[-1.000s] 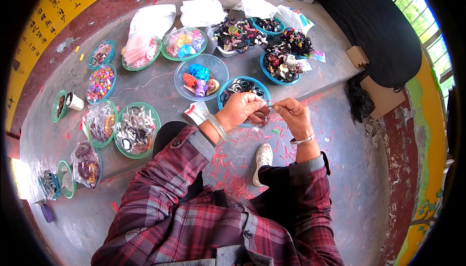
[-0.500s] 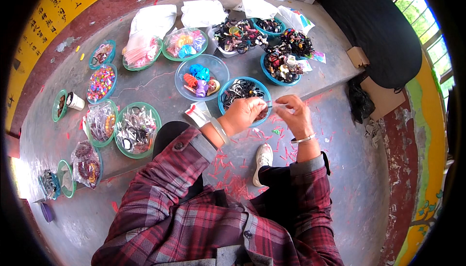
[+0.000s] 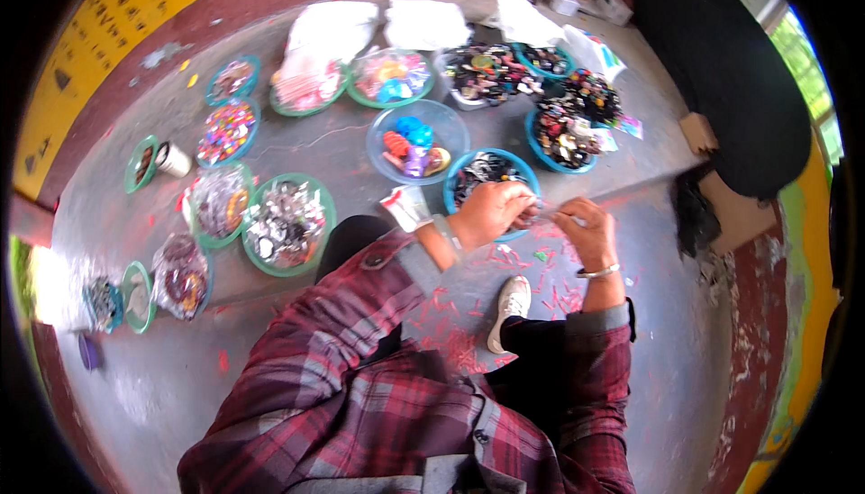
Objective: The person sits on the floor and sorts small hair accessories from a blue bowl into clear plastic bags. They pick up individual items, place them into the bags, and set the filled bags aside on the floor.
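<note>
Pinched between the left hand and right hand, both closed on it above the blue bowl of dark pieces, the thin pale strip looks light, limp and easily bent. Holding it by the ends with fingertips seems best; coloured bowls ring the grey floor.

red plaid sleeve; blue bowl; green bowls; white shoe
</note>
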